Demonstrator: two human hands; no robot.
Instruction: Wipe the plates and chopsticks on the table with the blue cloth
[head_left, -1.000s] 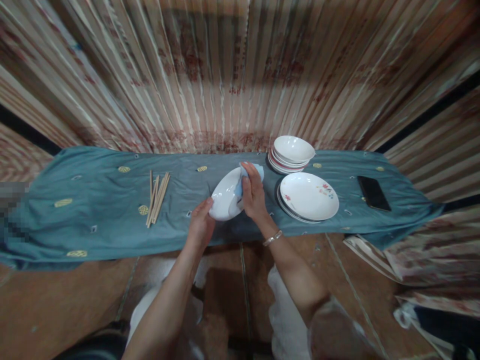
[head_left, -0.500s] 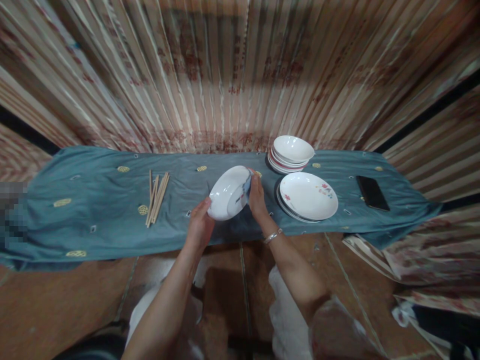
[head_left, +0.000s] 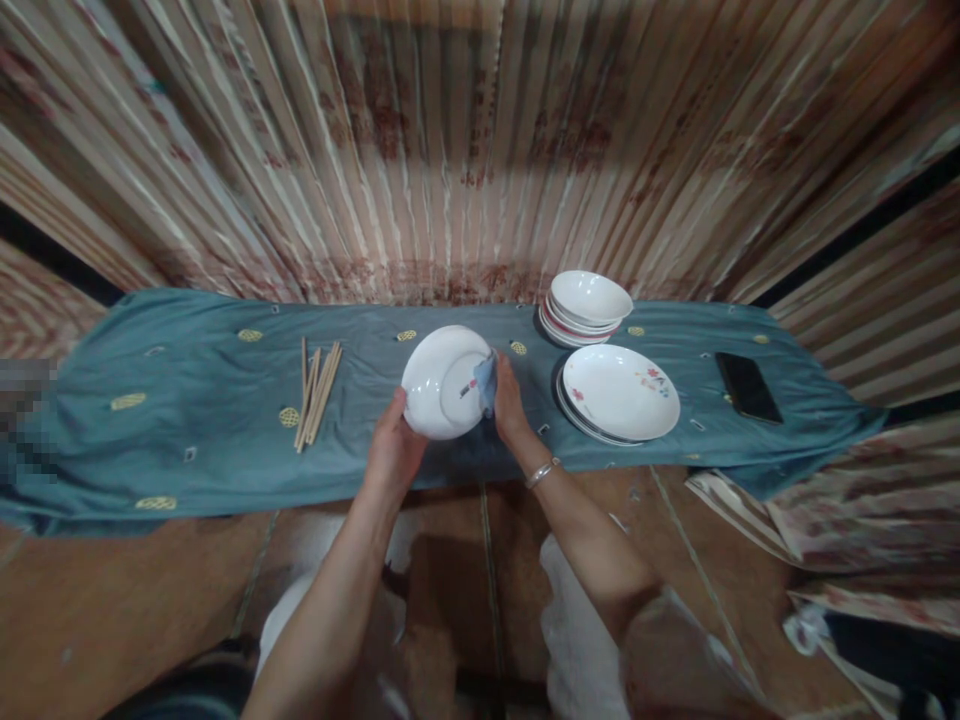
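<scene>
A white bowl [head_left: 431,385] is held up over the front of the table, its ringed underside with a small printed mark turned toward me. My left hand [head_left: 397,440] grips its lower left rim. At the right rim, my right hand [head_left: 510,400] has a light blue cloth [head_left: 486,384] pressed against the bowl; some of its fingers are hidden behind the cloth and bowl. A silver bracelet circles my right wrist. Right of my hands lies a stack of white flowered plates [head_left: 619,395], and behind it stands a stack of white bowls [head_left: 589,300].
Several wooden chopsticks [head_left: 318,395] lie on the left of the table, which a blue-green cloth [head_left: 210,420] covers. A black phone [head_left: 748,387] rests at the right end. Pleated curtains [head_left: 450,150] hang just behind the table.
The bowl has turned so its underside faces me more fully, and it has shifted slightly left. My right hand and the cloth have moved a little lower along its right side.
</scene>
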